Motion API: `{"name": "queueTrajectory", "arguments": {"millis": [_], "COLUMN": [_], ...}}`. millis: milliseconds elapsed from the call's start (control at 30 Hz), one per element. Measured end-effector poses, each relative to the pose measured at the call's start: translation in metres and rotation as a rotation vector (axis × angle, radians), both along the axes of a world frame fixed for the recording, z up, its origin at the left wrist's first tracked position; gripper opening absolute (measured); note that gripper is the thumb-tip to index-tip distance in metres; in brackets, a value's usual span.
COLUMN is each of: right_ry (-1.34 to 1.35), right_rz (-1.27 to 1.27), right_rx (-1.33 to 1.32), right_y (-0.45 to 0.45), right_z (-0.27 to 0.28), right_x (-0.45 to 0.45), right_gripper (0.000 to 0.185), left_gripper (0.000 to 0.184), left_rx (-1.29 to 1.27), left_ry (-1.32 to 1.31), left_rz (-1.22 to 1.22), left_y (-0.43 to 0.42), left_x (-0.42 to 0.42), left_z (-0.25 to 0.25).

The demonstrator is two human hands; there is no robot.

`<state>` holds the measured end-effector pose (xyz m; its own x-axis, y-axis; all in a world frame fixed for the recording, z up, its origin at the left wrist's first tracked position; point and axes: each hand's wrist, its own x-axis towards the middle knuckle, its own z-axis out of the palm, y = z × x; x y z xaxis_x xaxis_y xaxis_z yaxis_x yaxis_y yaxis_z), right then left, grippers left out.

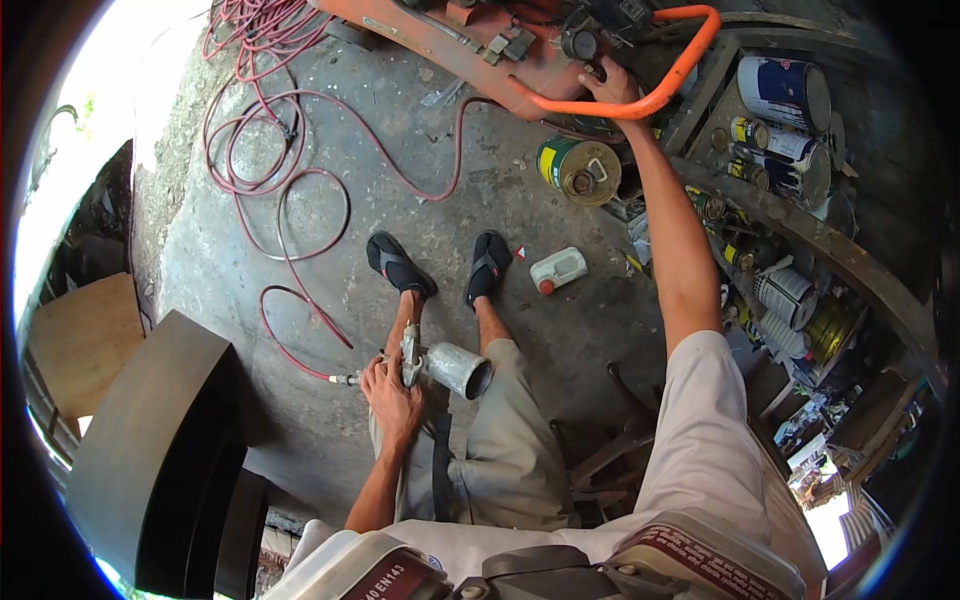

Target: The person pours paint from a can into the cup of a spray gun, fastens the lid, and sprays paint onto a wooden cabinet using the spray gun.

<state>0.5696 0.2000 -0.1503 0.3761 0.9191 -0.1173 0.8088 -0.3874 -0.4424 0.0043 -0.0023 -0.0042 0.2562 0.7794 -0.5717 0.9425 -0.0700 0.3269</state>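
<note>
My left hand (393, 398) is closed around a spray gun (410, 352) in front of my left leg. The gun's metal cup (458, 370) lies tilted to the right, and a red air hose (300, 366) joins the gun at its left side. My right arm stretches far forward to an orange air compressor (440, 45). There, beside a round gauge (579, 45), my right hand (612, 88) has its fingers bent onto a small fitting. The compressor's orange handle (640, 108) crosses in front of that wrist, and what the fingertips grip is hidden.
Hose coils (250, 150) spread over the concrete floor at left. A green-yellow can (580, 170) and a white bottle (558, 270) stand or lie near my feet. Paint cans (785, 95) crowd the right-hand shelf. A dark curved panel (150, 430) stands at lower left; respirator filters (700, 560) edge the bottom.
</note>
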Motion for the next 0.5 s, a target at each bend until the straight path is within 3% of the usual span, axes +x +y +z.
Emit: {"name": "queueTrajectory", "arguments": {"millis": [500], "right_ry": [-0.045], "right_rz": [0.001], "right_rx": [0.145], "right_y": [-0.014], "right_z": [-0.014], "right_x": [-0.003], "right_gripper": [0.027], "left_gripper": [0.062], "left_rx": [0.007], "left_ry": [0.007], "left_rz": [0.016], "left_y": [0.004], "left_x": [0.004], "left_z": [0.001]}}
